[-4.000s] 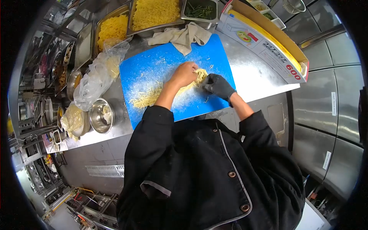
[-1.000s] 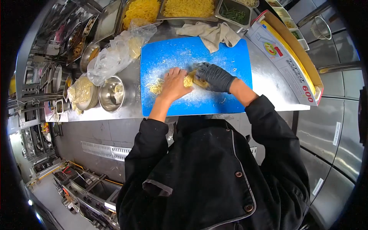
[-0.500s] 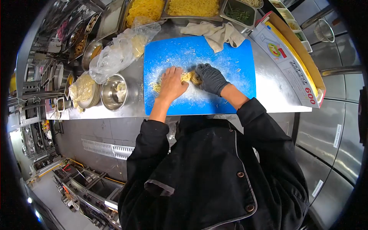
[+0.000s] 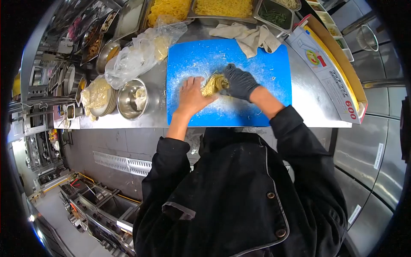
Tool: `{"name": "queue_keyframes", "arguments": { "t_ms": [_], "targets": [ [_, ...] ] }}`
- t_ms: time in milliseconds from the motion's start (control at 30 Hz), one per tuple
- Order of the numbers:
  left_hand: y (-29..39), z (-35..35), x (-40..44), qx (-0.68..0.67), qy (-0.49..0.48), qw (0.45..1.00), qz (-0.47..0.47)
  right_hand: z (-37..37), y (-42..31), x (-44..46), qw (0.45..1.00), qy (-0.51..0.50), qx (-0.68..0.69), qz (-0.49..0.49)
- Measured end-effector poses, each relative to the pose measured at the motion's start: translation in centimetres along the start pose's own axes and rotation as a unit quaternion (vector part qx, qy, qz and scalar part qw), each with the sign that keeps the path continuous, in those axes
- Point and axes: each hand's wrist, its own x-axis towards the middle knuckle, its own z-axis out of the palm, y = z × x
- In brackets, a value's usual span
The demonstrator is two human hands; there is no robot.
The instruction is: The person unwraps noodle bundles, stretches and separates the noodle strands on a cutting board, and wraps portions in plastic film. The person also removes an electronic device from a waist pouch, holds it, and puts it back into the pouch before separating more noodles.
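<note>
A bundle of thin yellow noodles point(image 4: 215, 84) lies on a flour-dusted blue cutting board point(image 4: 192, 53). My left hand point(image 4: 192, 96) is bare and rests to the left of the bundle, its fingers apart and the thumb stretched toward the noodles. Whether the thumb touches them is hard to tell. On the other side my right hand point(image 4: 242, 83), in a black glove, is closed around the right end of the bundle. Its fingertips are partly hidden. Small noodle scraps and flour are scattered over the board.
Left of the board stand a metal bowl point(image 4: 132, 107), stacked plates point(image 4: 107, 105) and plastic bags point(image 4: 135, 58). Behind it are a cloth point(image 4: 248, 37) and trays of yellow pasta point(image 4: 224, 8) and greens point(image 4: 276, 17). A long box point(image 4: 325, 68) lies at right.
The noodles, stretched out under my left hand before, are now gathered into a thicker bundle by my right hand. My left hand has lifted off them. The view has shifted slightly.
</note>
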Motion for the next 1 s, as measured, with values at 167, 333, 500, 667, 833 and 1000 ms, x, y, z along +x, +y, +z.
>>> {"name": "queue_keyframes", "arguments": {
  "t_ms": [167,333,500,667,833,1000],
  "targets": [
    [0.4,1.6,0.6,0.061,0.011,0.998,0.025,-0.9,2.1,1.2,0.944,-0.002,-0.080,-0.320],
    [-1.6,2.6,1.1,0.060,0.011,0.998,0.001,0.6,2.8,2.2,0.926,-0.049,-0.080,-0.365],
    [-0.4,1.7,0.6,0.064,0.020,0.996,-0.052,1.2,2.6,2.3,0.947,-0.055,-0.087,-0.304],
    [-0.4,0.8,0.7,-0.027,-0.025,0.998,-0.053,1.9,0.7,1.5,0.977,-0.009,-0.096,-0.192],
    [-2.5,0.3,1.3,-0.200,-0.146,0.960,-0.128,3.0,-0.1,0.7,0.986,0.060,-0.112,-0.107],
    [-4.6,2.4,0.9,-0.173,-0.040,0.979,-0.097,1.3,0.3,1.0,0.983,0.078,-0.068,-0.153]
  ]
}}
